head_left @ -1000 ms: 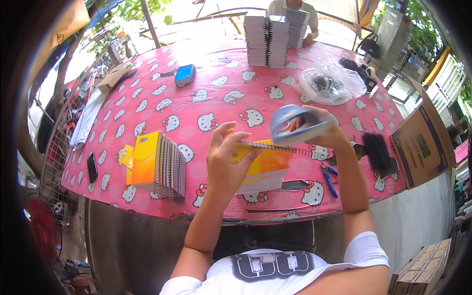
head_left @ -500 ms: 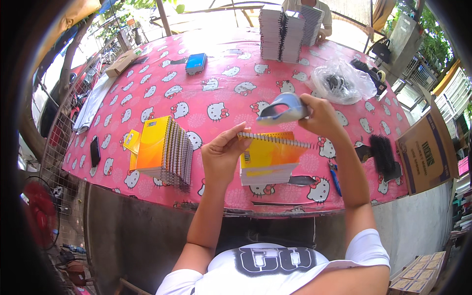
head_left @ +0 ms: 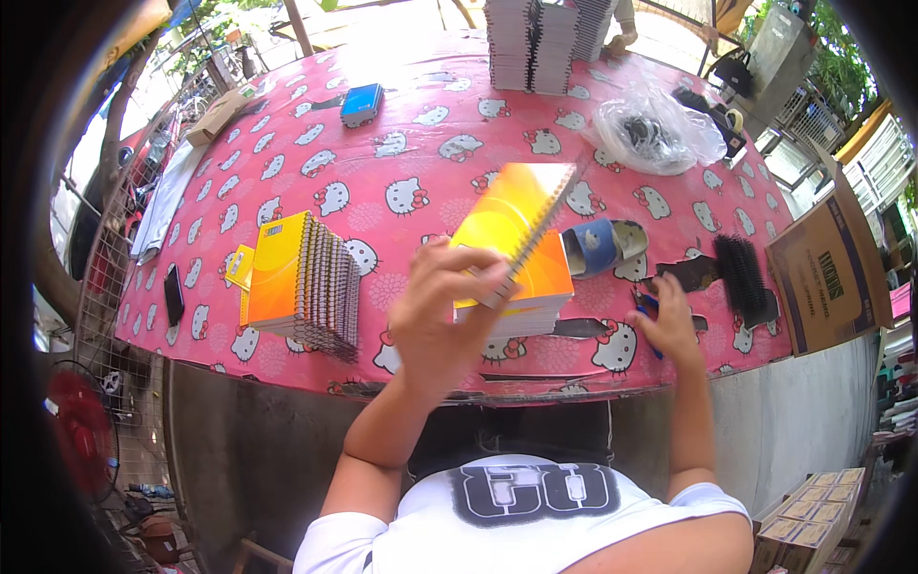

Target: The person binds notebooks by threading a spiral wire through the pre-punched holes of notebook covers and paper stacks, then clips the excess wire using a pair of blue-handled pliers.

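Observation:
My left hand (head_left: 442,311) grips a yellow-orange notebook (head_left: 512,206) by its spiral-bound edge, raised and tilted over the table. Beneath it sits a stack of yellow-orange notebooks (head_left: 547,277), partly hidden by the hand and the raised one. A blue slipper (head_left: 591,251) lies just right of that stack. Farther right, my right hand (head_left: 671,323) is down at the table with thumb and fingers apart around blue-handled pliers (head_left: 647,306), partly covered by the fingers. Left of my left hand stands a pile of spiral-bound notebooks (head_left: 282,263) with yellow-orange covers.
Tall stacks of spiral-bound books (head_left: 531,48) rise at the back, near another person's hand (head_left: 622,42). A clear plastic bag (head_left: 650,134) holds dark coils. Black bristly coils (head_left: 736,273) lie beside a cardboard box (head_left: 830,273). A phone (head_left: 174,295) and small blue notebooks (head_left: 361,103) lie leftward.
My right hand has let go of the slipper, now on the table, and moved down to the pliers. My left hand has lifted and tilted the notebook.

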A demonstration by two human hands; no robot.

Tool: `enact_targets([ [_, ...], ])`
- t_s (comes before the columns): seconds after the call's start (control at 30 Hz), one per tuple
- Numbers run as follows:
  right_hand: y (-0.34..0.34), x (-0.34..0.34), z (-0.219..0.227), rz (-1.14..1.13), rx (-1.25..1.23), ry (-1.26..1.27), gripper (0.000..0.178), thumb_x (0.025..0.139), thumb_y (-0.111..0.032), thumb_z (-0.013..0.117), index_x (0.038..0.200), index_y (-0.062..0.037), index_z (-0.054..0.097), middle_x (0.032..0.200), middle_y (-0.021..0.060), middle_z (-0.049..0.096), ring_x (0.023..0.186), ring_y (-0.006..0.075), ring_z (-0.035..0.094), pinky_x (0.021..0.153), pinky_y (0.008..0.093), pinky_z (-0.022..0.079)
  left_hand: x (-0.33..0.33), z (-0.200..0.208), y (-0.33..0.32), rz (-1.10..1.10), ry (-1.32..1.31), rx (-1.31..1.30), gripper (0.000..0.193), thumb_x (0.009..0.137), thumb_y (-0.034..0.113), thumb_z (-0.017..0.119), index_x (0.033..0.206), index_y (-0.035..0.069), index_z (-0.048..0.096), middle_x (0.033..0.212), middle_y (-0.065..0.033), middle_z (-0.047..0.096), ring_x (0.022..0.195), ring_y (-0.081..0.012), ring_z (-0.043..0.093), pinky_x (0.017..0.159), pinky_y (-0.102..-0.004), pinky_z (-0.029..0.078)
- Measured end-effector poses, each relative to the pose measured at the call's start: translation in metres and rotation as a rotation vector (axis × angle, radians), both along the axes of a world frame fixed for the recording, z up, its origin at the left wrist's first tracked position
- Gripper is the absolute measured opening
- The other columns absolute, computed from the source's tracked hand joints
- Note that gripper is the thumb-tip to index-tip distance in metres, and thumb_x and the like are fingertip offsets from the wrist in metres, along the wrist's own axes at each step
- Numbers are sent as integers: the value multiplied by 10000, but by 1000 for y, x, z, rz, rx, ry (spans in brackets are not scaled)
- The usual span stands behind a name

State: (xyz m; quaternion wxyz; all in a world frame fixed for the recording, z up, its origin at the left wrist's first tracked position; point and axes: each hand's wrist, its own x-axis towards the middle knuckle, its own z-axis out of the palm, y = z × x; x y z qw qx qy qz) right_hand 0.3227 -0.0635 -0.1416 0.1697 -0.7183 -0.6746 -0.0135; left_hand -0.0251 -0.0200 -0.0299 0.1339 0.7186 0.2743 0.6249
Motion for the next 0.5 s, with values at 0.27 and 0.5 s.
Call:
enact_targets([
  [0.27,-37,-70,51,113,-1,531,434,819,-213,730,1173,3,602,1155,202,561,1078,339,559,881,393,466,24,-42,-12,48,77,-80,186,734,37,778,869,71,655,918,-65,701,855,-210,645,893,-388,399],
  [0.5,-32,-141,116,499,272,514,385,780,-174,772,1095,-15,619,1056,150,598,907,314,609,777,390,509,25,-36,-12,54,75,-39,215,690,-10,797,853,48,670,919,-99,714,871,-234,671,864,-380,439],
])
